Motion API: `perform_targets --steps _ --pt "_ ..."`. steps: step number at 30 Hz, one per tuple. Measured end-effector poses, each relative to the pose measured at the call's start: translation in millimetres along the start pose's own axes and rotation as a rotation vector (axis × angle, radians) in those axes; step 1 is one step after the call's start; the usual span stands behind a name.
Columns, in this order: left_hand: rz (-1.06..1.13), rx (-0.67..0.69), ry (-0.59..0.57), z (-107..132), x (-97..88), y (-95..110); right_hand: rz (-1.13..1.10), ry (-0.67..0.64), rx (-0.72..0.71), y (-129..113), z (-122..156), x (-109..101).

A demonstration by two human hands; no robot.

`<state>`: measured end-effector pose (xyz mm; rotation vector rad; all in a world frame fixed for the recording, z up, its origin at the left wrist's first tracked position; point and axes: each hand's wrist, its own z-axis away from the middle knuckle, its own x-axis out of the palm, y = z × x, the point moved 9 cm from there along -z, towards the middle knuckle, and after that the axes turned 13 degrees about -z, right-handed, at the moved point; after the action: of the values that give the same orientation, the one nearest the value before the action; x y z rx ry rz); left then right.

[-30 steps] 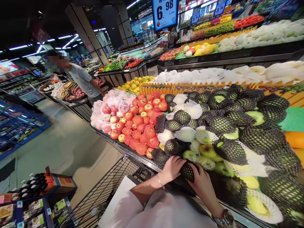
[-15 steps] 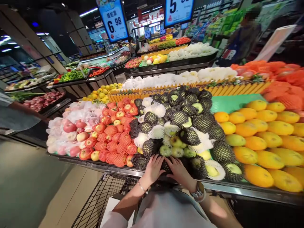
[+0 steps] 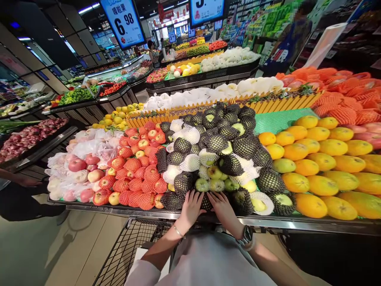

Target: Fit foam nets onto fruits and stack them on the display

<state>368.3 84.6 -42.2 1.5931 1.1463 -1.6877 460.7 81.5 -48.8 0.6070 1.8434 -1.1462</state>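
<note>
Both my hands rest on one fruit in a black foam net [image 3: 206, 202] at the front edge of the produce stand. My left hand [image 3: 190, 206] cups its left side with fingers curved over it. My right hand [image 3: 222, 206], a watch on its wrist, covers its right side. Most of that fruit is hidden under my fingers. Around it lie green apples [image 3: 208, 183] and more fruit in black and white nets [image 3: 229, 159].
Red-netted apples [image 3: 139, 178] and pink apples [image 3: 86, 171] fill the left of the stand, orange mangoes [image 3: 321, 167] the right. A metal rail [image 3: 297, 222] edges the stand. A wire cart [image 3: 127, 254] stands below me. Another person [image 3: 18, 194] is at far left.
The view has swung right and pulled back, bringing the mangoes into sight. My hands stay together on the black-netted fruit. The person on the left has slid toward the frame edge.
</note>
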Motion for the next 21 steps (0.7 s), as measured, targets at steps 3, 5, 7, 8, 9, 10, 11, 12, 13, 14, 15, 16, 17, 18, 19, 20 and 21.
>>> perform_targets --steps 3,5,7,8,9,10,11,12,13,14,15,16,17,18,19,20,21 --pt "0.076 0.010 0.010 0.2 -17.4 -0.8 -0.014 0.020 -0.002 2.4 2.3 0.3" --pt "0.237 0.042 0.045 1.0 -39.6 -7.2 -0.016 0.026 0.000 3.5 3.9 0.7" --pt "0.446 0.027 0.125 0.8 -66.0 -28.6 -0.021 0.024 -0.003 3.8 5.2 1.2" --pt "0.529 -0.025 0.190 0.2 -78.0 -47.8 -0.025 0.023 -0.007 3.3 5.8 0.7" --pt "0.577 -0.117 0.277 -0.1 -88.2 -73.0 -0.030 0.026 -0.011 2.5 6.3 -0.6" --pt "0.585 -0.236 0.369 0.6 -94.9 -101.6 -0.039 0.030 -0.015 1.3 7.0 -2.7" --pt "0.564 -0.370 0.464 2.5 -98.5 -131.2 -0.052 0.037 -0.017 -0.1 7.9 -5.6" --pt "0.528 -0.503 0.535 4.5 -97.7 -158.9 -0.070 0.045 -0.018 -1.7 8.9 -9.0" --pt "0.498 -0.602 0.549 3.1 -91.5 -181.4 -0.093 0.050 -0.018 -3.5 10.1 -12.3" --pt "0.496 -0.666 0.533 -1.2 -81.9 -199.4 -0.118 0.052 -0.019 -5.3 11.4 -15.3" --pt "0.523 -0.704 0.488 -8.0 -69.2 -213.1 -0.142 0.052 -0.021 -7.2 12.9 -17.7" --pt "0.556 -0.732 0.434 -15.2 -56.0 -222.8 -0.163 0.051 -0.027 -9.2 14.3 -19.6" --pt "0.587 -0.746 0.385 -22.3 -44.3 -228.7 -0.180 0.049 -0.035 -11.2 15.8 -20.8" --pt "0.609 -0.756 0.351 -28.4 -35.3 -231.9 -0.192 0.044 -0.044 -13.2 17.2 -21.3" --pt "0.616 -0.768 0.347 -32.4 -30.4 -233.8 -0.200 0.042 -0.052 -14.7 18.4 -21.5" --pt "0.608 -0.781 0.366 -34.5 -29.3 -234.9 -0.207 0.039 -0.057 -16.0 19.5 -21.5" --pt "0.598 -0.793 0.402 -34.8 -31.3 -235.6 -0.217 0.036 -0.060 -16.9 20.3 -21.5"
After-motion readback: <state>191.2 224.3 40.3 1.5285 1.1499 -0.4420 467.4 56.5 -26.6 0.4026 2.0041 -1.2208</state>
